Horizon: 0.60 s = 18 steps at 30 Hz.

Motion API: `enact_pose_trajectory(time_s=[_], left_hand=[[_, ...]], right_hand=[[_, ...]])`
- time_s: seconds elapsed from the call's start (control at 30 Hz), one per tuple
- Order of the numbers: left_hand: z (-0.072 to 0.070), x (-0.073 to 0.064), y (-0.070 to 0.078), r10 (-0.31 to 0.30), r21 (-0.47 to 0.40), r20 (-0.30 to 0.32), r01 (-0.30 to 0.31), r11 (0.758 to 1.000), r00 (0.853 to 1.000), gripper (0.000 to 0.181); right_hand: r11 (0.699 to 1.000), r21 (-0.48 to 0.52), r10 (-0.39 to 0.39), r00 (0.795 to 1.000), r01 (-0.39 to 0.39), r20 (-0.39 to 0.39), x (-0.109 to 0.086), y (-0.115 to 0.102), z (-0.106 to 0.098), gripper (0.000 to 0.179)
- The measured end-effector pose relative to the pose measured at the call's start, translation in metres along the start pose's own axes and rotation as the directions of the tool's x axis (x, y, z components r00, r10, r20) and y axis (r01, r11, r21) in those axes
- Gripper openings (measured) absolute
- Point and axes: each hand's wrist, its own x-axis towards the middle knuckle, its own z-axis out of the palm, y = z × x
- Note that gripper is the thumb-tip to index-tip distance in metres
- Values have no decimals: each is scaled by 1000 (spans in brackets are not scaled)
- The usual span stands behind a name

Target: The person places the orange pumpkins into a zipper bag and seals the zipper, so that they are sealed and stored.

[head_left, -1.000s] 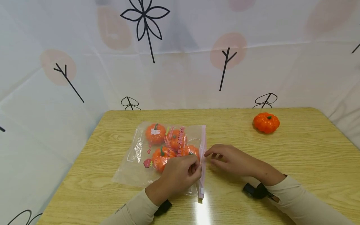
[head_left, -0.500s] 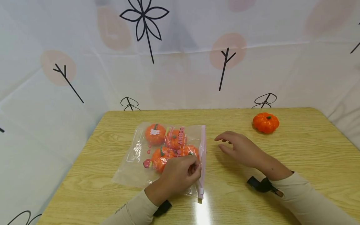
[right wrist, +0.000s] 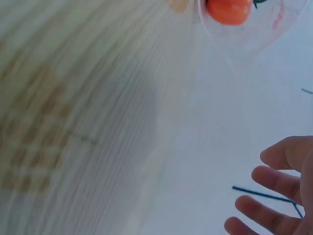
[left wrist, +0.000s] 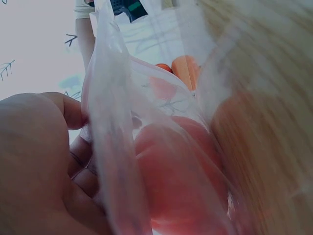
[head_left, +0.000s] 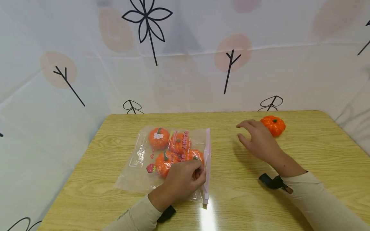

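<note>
Clear zip bag [head_left: 136, 178], per the head view, lies left of centre on the tabletop [head_left: 86, 189] with four orange pumpkins [head_left: 159, 138] inside. My left hand [head_left: 182, 179] partly hides the nearer ones, its curled fingers pinching the bag beside the pink strip [head_left: 207, 154]. My right hand [head_left: 260, 141], thumb and fingers apart and holding nothing, covers part of the loose pumpkin [head_left: 275, 126]; I cannot tell whether they touch. Since a second ago, it has moved from the strip towards that pumpkin; bag and left hand are unchanged.

Left wrist view: film obscures some fingertips and blurs a pumpkin.

Right wrist view: I find the right hand cut off at the right edge, bag and pumpkin at the top.
</note>
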Motion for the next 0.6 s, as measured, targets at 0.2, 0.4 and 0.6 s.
enact_pose_trajectory(time_s=[0.2,0.4,0.6], left_hand=[[0,0,0,-4,12,3,4,1000,1000,19],[0,0,0,1,12,3,-1,1000,1000,18],[0,-1,-1,-5,8,10,5,1000,1000,17]], right_hand=[[998,-33,47,999,-47,-17,0,14,-5,37],[987,-82,139,990,-138,14,2,27,-10,55],[958,-102,278,955,-268,101,1,41,-16,71]])
